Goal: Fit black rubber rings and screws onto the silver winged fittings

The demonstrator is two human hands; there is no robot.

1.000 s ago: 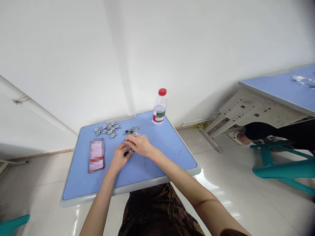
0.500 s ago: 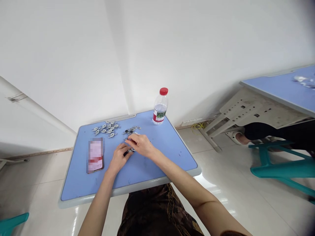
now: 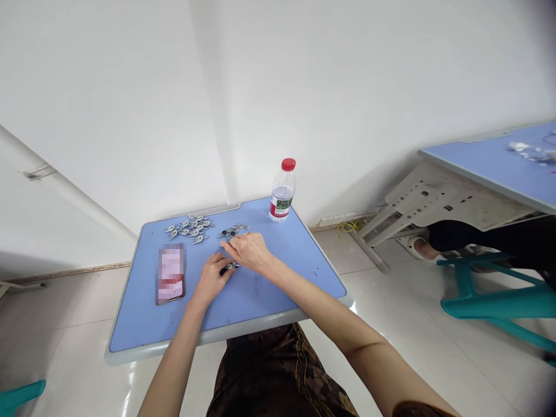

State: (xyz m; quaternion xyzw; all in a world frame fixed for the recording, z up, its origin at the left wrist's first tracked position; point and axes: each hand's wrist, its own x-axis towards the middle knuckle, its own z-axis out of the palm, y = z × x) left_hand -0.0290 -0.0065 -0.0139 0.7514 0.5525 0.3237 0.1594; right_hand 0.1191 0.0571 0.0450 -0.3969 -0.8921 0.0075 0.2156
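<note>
Near the middle of the blue table (image 3: 260, 301), my left hand (image 3: 214, 277) is closed on a small silver metal part (image 3: 231, 266), with a dark bit by the fingertips. My right hand (image 3: 249, 251) sits just above and to the right, fingers bent together; what they hold, if anything, is hidden. Beyond its knuckles lies a small group of metal parts with black round pieces (image 3: 228, 233), partly covered by the hand. A larger pile of similar silver parts (image 3: 191, 227) spreads to the left of it.
A phone (image 3: 171, 273) with a blurred screen lies at the left. A water bottle (image 3: 282, 194) with a red cap stands at the back right corner. Off to the right are another blue table (image 3: 486, 159), a green stool (image 3: 499, 301) and a seated person's leg.
My right hand has shifted slightly up from the part in my left hand, towards the group with black pieces. My left hand stays in place, still closed on the part.
</note>
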